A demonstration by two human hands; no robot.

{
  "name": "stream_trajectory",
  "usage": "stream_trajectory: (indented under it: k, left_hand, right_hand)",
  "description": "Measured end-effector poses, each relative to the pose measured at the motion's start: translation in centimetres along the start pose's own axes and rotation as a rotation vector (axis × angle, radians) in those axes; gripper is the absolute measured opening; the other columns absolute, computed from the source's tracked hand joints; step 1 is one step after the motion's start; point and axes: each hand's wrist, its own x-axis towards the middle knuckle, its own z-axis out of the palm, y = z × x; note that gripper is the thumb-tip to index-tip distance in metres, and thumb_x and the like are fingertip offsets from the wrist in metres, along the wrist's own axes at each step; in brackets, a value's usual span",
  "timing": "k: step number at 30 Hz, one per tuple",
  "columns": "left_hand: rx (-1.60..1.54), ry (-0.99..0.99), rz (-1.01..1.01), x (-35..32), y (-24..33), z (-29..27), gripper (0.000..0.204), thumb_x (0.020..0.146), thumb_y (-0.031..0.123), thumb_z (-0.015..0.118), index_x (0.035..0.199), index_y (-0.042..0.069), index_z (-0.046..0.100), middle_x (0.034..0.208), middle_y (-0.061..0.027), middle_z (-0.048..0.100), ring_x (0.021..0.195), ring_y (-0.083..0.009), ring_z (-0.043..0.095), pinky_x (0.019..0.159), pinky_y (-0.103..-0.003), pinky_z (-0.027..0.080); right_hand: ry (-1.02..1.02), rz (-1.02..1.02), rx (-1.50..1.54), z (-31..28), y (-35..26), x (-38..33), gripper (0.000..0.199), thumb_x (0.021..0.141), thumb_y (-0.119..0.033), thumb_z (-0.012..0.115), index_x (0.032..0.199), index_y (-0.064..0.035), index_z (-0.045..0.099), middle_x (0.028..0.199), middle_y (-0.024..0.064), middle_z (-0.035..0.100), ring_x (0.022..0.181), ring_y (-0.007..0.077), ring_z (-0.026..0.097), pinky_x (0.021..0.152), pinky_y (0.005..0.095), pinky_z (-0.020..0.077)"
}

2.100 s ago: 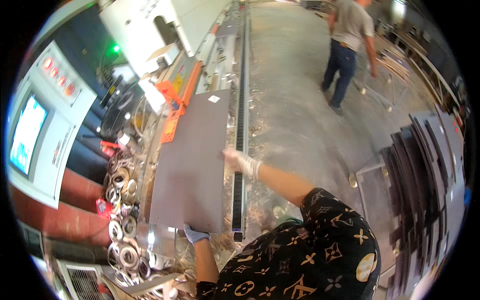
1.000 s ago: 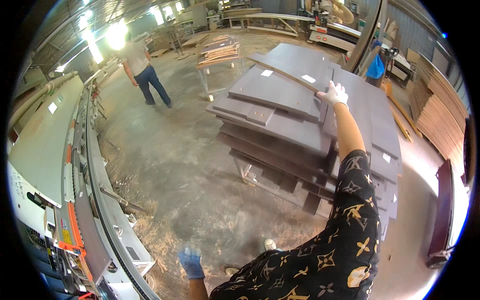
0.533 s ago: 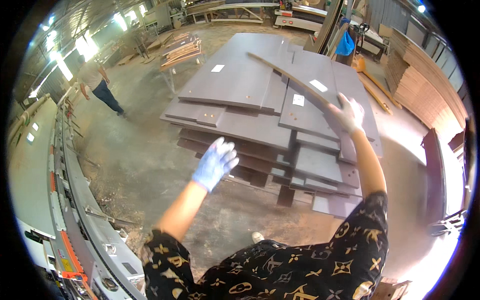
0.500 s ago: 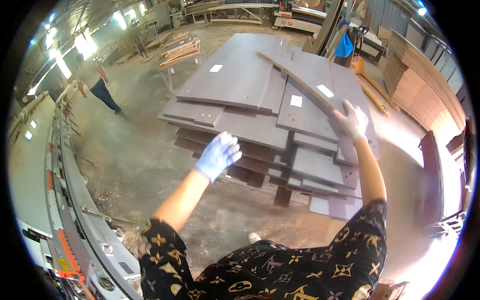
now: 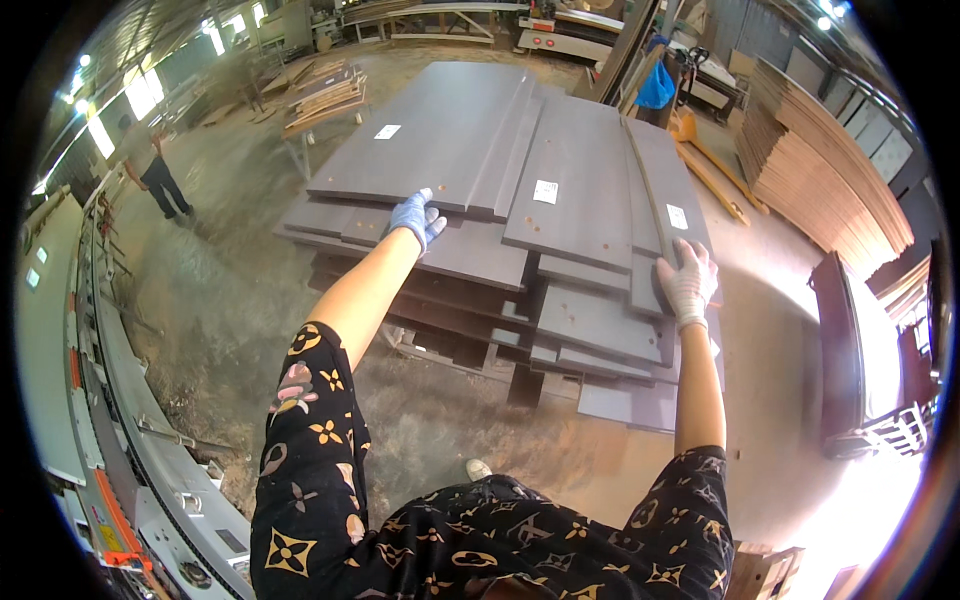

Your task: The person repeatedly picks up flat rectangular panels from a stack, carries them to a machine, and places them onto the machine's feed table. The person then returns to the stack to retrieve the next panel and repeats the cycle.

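My right hand [image 5: 688,283], in a pale glove, grips the near end of a narrow grey panel [image 5: 662,185] with a white label. That strip lies along the right side of a stack of grey boards, its brownish long edge showing. Blue-gloved, my left hand [image 5: 418,220] is at the near edge of the large grey panel [image 5: 430,125] on the left of the stack. Its fingers are apart, the tips at the board's edge. Between the hands lies another labelled grey panel [image 5: 570,165] with small drilled holes.
A machine with a long rail [image 5: 120,420] runs along the left. Another person [image 5: 160,175] stands at the far left. At the right are a yellow pallet jack [image 5: 715,170], a tall stack of brown boards [image 5: 815,165] and a dark red panel [image 5: 835,350].
The narrow panel has gone from slanting across the stack to lying along its right side, my right hand at its near end. My left hand has moved up to the large panel's edge.
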Motion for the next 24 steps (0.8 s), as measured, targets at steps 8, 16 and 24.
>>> stream_trajectory:
  k: [8, 16, 24]
  left_hand:
    - [-0.041, -0.07, 0.01, -9.9, -2.5, -10.5, 0.028, 0.08, 0.023, 0.067, 0.104, 0.012, 0.055, 0.095, -0.0015, 0.051, 0.078, -0.0136, 0.052, 0.077, -0.04, 0.056]
    - [0.03, 0.045, 0.291, -32.9, -6.9, -30.1, 0.045, 0.087, 0.028, 0.047, 0.126, 0.005, 0.046, 0.12, -0.0091, 0.053, 0.11, -0.021, 0.053, 0.092, -0.038, 0.045]
    - [-0.201, 0.463, 0.255, -47.9, -12.5, -38.8, 0.049, 0.09, 0.035, 0.049, 0.127, 0.003, 0.047, 0.119, -0.0091, 0.054, 0.107, -0.0218, 0.053, 0.09, -0.038, 0.045]
  right_hand:
    - [0.094, -0.353, 0.783, -4.4, -4.2, -8.9, 0.032, 0.075, -0.019, 0.066, 0.104, -0.0045, 0.063, 0.111, 0.0142, 0.06, 0.104, 0.0296, 0.056, 0.093, 0.0396, 0.0422]
    - [-1.356, -0.158, 1.733, -0.4, -17.0, -19.3, 0.081, 0.088, -0.04, 0.061, 0.145, -0.0026, 0.017, 0.134, 0.0183, 0.043, 0.115, 0.0201, 0.05, 0.096, 0.0337, 0.0427]
    - [-1.56, 0.436, 2.184, -2.3, -23.8, -21.3, 0.048, 0.082, -0.015, 0.063, 0.124, 0.0035, 0.048, 0.118, 0.0157, 0.057, 0.108, 0.025, 0.057, 0.095, 0.0402, 0.0465]
